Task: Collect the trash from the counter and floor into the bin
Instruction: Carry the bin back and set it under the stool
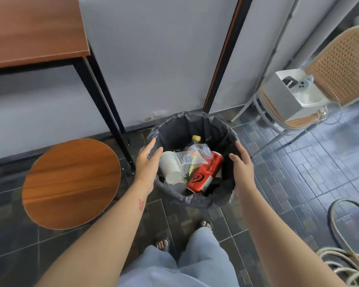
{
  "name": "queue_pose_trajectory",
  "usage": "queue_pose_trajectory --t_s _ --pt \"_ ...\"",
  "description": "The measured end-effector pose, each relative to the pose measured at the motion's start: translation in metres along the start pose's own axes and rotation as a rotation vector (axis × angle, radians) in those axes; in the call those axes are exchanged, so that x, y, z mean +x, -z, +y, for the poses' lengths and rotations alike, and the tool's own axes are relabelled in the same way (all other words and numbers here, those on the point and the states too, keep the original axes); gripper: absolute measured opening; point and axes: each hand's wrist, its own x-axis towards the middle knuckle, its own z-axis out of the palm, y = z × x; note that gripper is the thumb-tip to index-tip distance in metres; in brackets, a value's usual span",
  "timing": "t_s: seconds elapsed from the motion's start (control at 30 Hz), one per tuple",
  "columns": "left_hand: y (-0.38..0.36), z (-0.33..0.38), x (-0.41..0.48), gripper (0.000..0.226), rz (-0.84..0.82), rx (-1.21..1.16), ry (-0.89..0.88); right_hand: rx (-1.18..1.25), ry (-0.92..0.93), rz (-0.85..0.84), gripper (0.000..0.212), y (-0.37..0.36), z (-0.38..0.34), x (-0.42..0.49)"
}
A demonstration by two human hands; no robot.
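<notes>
Bin (180, 123) — between both open hands (195, 164)

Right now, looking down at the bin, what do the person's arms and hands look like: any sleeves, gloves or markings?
Both arms are bare to the frame edge: no sleeves, gloves, watch or rings show. The left hand has a small red mark on the forearm just below the wrist. The right hand and its forearm carry no marking. Below, light blue trousers and open sandals.
</notes>
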Motion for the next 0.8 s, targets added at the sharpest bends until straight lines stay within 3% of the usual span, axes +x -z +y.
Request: queue_pose_trajectory --t_s 0.5,0.8 --pt "-0.077 -0.011 0.186 0.04 0.505 -0.157 0.182 -0.259 -0.117 -0.495 0.045 -0.135 -0.039 0.276" --pt "-0.083 -0.083 0.283 0.034 0.61 -0.251 0.255 -0.275 -0.175 -0.537 0.045 -0.207 0.038 0.369"
